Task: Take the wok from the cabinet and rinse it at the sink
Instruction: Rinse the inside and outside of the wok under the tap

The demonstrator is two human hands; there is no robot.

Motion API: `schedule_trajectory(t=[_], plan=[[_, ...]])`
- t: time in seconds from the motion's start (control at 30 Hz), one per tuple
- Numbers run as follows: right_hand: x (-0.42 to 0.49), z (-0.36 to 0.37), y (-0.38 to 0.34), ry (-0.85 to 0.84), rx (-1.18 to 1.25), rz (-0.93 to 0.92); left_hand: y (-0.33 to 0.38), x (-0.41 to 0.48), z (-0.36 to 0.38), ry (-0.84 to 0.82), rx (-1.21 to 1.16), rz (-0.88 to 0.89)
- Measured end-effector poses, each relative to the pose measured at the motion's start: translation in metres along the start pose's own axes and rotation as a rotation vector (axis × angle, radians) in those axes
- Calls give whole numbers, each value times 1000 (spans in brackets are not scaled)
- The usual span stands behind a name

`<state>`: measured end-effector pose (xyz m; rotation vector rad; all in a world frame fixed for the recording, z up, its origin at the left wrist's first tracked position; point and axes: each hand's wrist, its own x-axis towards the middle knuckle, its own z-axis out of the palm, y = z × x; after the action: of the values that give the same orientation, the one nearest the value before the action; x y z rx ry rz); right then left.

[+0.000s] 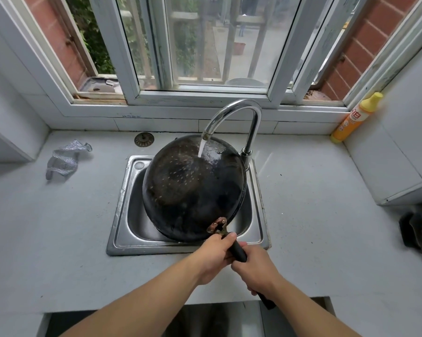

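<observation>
A black wok [193,188] is tilted with its underside up over the steel sink [125,215]. Water runs from the curved chrome faucet [239,117] onto the wok's far part. Both hands grip the wok's black handle [237,251]. My left hand [213,256] holds it close to the wok, thumb on top. My right hand [256,268] holds it further back, and the handle's end pokes out below that hand.
A silver mesh scrubber [64,159] lies on the counter at the left. A sink strainer [144,139] rests behind the sink. A yellow detergent bottle [353,120] leans in the right corner. Dark utensils [418,234] sit at the right edge. The window is straight ahead.
</observation>
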<state>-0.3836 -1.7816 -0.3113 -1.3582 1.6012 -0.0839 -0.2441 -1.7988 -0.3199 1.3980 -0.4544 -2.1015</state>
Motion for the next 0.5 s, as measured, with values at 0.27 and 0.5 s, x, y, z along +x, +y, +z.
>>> schedule_trajectory(t=[0.27, 0.5], plan=[[-2, 10, -15, -40, 50, 6, 1, -10, -14, 22, -15, 31], [-14, 16, -15, -40, 50, 18, -8, -12, -19, -8, 21, 42]])
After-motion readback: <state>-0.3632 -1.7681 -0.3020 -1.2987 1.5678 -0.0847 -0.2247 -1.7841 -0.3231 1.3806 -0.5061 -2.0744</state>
